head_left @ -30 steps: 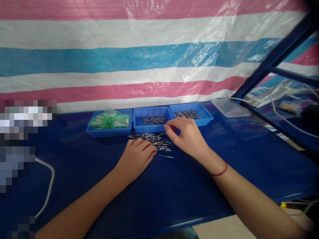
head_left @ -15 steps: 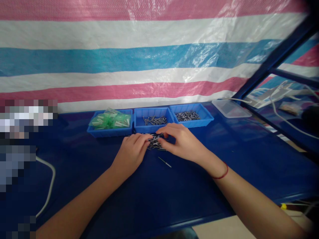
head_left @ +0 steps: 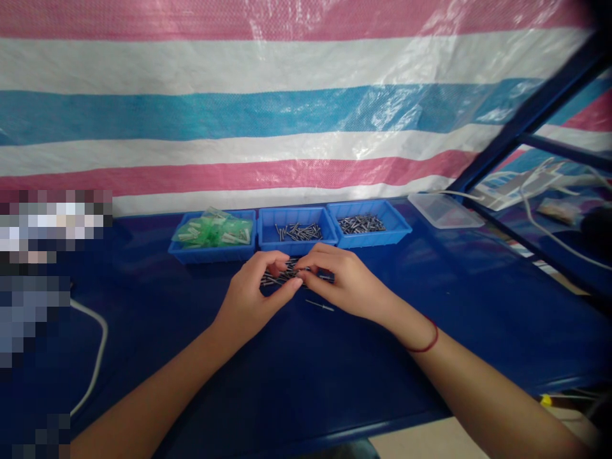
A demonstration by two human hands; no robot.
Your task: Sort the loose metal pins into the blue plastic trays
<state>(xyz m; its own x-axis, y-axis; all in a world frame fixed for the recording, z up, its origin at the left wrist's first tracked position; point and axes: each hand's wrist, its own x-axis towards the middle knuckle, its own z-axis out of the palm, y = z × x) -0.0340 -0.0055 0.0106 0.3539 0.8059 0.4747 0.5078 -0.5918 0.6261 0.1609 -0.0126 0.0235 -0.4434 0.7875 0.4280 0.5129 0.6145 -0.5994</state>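
Note:
A pile of silver blind rivets (head_left: 273,279) lies on the blue table in front of the middle bin, partly covered by my fingers. My left hand (head_left: 248,287) curves around its left side, open, with thumb and fingers spread. From the right, my right hand (head_left: 351,279) reaches into the pile, its thumb and fingertips drawn together on some rivets. Its fingertips are close to my left thumb; exactly how many rivets it grips is hidden. One loose blind rivet (head_left: 319,305) lies nearer to me, apart from the pile.
Behind the pile stand a blue bin (head_left: 213,255) with green-and-clear bags, a middle blue bin (head_left: 297,246) with rivets, and a right blue bin (head_left: 375,240) with more metal pieces. A clear plastic lid (head_left: 444,211) lies right of them. A white cable (head_left: 101,347) runs at left.
My left thumb has swung away from its fingers, so the hand is wider around the pile. The pile looks more spread out, and the loose rivet has shifted slightly.

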